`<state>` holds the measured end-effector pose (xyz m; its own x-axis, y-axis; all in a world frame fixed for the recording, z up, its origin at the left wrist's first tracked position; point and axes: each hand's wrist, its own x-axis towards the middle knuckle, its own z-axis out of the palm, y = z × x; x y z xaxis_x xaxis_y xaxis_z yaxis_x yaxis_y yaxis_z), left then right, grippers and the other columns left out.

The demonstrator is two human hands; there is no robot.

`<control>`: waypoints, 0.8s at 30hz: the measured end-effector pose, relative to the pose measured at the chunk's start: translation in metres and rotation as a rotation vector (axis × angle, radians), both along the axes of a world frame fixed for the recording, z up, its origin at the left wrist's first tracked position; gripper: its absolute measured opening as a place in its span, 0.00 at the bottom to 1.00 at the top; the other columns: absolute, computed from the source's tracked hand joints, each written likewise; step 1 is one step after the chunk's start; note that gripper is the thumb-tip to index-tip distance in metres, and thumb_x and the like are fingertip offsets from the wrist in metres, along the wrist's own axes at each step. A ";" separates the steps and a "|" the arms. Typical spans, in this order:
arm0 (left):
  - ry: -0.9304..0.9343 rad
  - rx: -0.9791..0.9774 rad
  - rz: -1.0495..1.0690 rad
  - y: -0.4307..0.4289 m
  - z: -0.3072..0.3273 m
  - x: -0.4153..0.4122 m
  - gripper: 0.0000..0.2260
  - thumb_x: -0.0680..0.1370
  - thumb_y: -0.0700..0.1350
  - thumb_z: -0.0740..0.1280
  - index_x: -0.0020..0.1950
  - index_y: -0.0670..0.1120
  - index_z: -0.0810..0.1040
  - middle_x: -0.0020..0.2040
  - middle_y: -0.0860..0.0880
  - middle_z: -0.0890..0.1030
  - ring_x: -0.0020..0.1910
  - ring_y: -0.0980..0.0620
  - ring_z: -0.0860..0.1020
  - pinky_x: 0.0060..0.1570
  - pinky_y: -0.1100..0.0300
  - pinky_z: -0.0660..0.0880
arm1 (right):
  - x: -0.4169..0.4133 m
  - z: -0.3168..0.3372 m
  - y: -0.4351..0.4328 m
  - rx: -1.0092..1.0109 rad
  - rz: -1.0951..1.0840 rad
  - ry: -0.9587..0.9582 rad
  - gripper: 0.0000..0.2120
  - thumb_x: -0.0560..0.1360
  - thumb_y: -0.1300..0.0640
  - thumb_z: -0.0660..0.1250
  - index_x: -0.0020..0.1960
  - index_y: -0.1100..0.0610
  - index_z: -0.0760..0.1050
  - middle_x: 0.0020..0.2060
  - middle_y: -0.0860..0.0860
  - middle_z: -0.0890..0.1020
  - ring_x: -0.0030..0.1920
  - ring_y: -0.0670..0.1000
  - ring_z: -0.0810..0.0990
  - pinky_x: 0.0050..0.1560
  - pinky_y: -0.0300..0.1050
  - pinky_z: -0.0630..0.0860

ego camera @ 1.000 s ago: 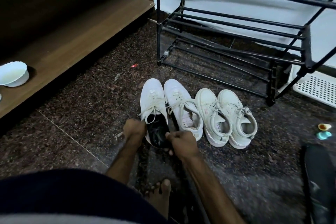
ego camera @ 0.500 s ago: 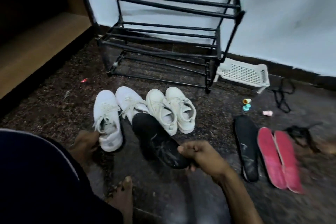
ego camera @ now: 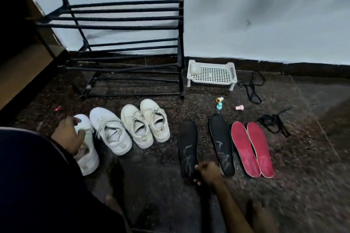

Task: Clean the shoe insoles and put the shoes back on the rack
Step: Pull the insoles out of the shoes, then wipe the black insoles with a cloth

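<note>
Insole (ego camera: pixel 188 147) now floored, R hand (ego camera: pixel 209 173) atop.

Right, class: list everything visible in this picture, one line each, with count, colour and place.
Shoes: four, white, floor before rack.
Shoe rack: one, black, against wall.
Black insoles: two, floor centre.
Red insoles: two, right of the black ones.
Tray: one, white, right of rack.
Laces: black, two bundles, far right.
Small caps: three, yellow, teal, pink.
Left hand: on leftmost shoe.
Right hand: at nearer black insole's heel.
</note>
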<state>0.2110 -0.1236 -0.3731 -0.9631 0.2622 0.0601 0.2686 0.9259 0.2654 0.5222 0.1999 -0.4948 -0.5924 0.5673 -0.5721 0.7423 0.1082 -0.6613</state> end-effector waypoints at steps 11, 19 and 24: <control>-0.094 -0.440 -0.727 0.257 0.162 -0.007 0.12 0.77 0.53 0.66 0.57 0.50 0.72 0.50 0.50 0.78 0.47 0.49 0.76 0.45 0.60 0.68 | -0.050 0.028 0.082 -0.138 0.441 -0.438 0.20 0.80 0.46 0.58 0.47 0.61 0.78 0.46 0.57 0.85 0.34 0.54 0.84 0.31 0.45 0.77; -0.110 -0.606 -0.851 0.339 0.132 0.055 0.17 0.76 0.57 0.64 0.59 0.48 0.70 0.57 0.46 0.79 0.55 0.45 0.77 0.49 0.57 0.70 | -0.044 0.026 0.082 -0.241 0.377 -0.283 0.18 0.79 0.48 0.60 0.41 0.60 0.77 0.39 0.58 0.84 0.26 0.51 0.79 0.36 0.48 0.78; -0.074 -0.498 -0.758 0.379 0.105 0.053 0.17 0.77 0.56 0.63 0.60 0.47 0.70 0.60 0.44 0.78 0.58 0.44 0.76 0.54 0.54 0.72 | -0.075 0.058 0.134 0.101 0.278 -0.089 0.15 0.74 0.48 0.65 0.46 0.60 0.81 0.43 0.55 0.85 0.44 0.55 0.85 0.44 0.45 0.81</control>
